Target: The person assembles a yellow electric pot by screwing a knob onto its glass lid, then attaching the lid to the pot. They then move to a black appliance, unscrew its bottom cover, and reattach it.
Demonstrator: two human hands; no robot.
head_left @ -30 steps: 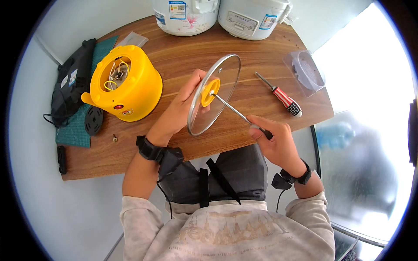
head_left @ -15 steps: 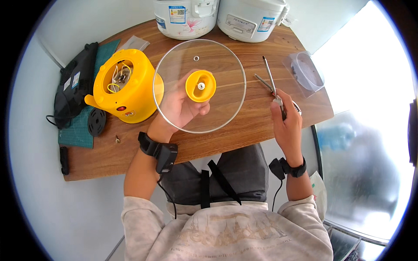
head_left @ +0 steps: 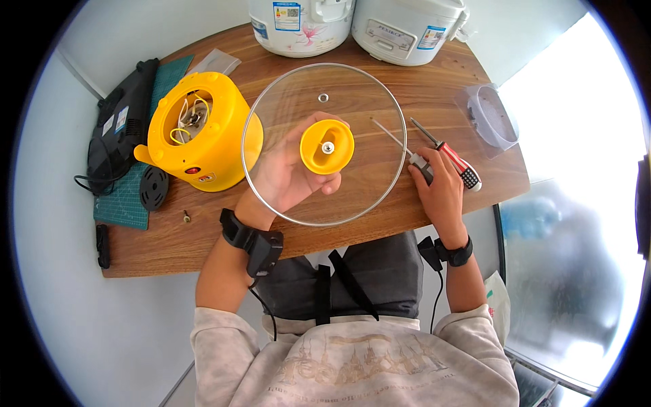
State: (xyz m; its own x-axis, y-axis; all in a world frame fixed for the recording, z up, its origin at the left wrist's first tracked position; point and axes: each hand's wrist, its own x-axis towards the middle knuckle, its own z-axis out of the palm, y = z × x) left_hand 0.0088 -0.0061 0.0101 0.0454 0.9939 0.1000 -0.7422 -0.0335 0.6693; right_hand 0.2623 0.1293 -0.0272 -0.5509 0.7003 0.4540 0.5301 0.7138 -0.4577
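Now left hand [head_left: 290,169] grips lid [head_left: 369,166] by knob [head_left: 312,146]; right hand [head_left: 442,188] pinches grey-handled screwdriver [head_left: 420,164].

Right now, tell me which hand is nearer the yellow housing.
Left. The left hand, holding the glass lid, is just right of the yellow housing; the right hand is much farther right, at the grey-handled screwdriver.

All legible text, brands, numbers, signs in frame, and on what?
Wording and brands not copied; where print shows:
Left white cooker: blue-bordered label with square code; fine print too small.
Right white cooker: lettering on grey front panel; blue-white label too small to read.
Shirt: brown print with lettering, partly illegible.
Black appliance: pale stickers, too small.
Yellow housing: small sticker, too small.
Glass lid, grey-handled screwdriver: none seen.
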